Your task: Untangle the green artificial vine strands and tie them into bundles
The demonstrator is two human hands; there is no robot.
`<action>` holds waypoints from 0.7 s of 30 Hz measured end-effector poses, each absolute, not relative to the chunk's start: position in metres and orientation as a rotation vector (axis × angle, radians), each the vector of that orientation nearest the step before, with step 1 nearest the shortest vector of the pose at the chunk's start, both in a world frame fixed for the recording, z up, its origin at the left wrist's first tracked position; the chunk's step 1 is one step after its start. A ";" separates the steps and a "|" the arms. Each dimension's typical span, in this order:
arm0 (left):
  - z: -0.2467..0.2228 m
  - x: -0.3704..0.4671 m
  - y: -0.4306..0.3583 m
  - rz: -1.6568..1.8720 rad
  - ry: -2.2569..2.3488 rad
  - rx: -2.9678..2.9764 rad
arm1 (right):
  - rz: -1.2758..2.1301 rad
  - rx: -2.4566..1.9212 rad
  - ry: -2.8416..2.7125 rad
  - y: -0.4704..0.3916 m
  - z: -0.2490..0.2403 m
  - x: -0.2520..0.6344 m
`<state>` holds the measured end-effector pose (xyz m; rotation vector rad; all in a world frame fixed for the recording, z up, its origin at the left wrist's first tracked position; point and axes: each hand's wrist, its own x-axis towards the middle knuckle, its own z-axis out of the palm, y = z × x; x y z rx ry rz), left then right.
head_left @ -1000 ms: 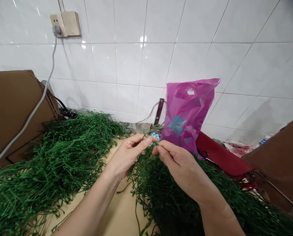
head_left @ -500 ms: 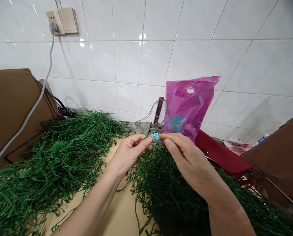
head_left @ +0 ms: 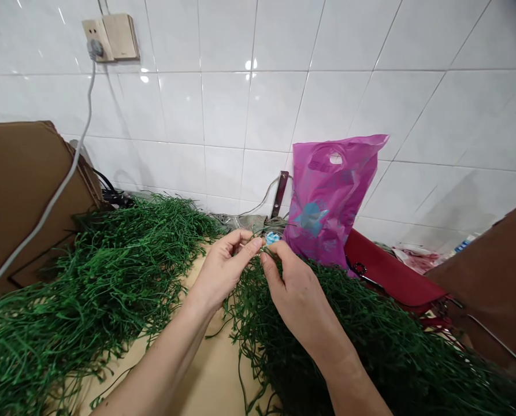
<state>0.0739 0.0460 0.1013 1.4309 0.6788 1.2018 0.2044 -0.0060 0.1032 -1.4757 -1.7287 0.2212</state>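
Observation:
My left hand (head_left: 228, 261) is closed in a pinch in the middle of the view, with a thin green plastic stem (head_left: 258, 236) at its fingertips. Just past those fingertips is a small blue-and-white flower-like piece (head_left: 272, 237). My right hand (head_left: 293, 277) comes in close from the right, thumb and forefinger pinched on a green strand by the flower-like piece. The fingers partly hide where the strand and the piece meet. Below both hands lies a dark heap of green plastic stems (head_left: 301, 335).
Another heap of green stems (head_left: 127, 260) spreads along the left over a tan surface (head_left: 210, 370). A purple plastic bag (head_left: 331, 196) leans on the tiled wall, beside a red bag (head_left: 392, 274). A cardboard box (head_left: 23, 196) and a white cord (head_left: 82, 138) are at left.
My right hand has moved left and slightly down from the blue-and-white piece, its fingertips now close to the left hand's. The left hand has barely moved.

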 end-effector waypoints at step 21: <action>0.104 0.053 0.071 1.395 0.738 0.934 | 0.014 -1.437 -2.044 -0.045 0.116 0.218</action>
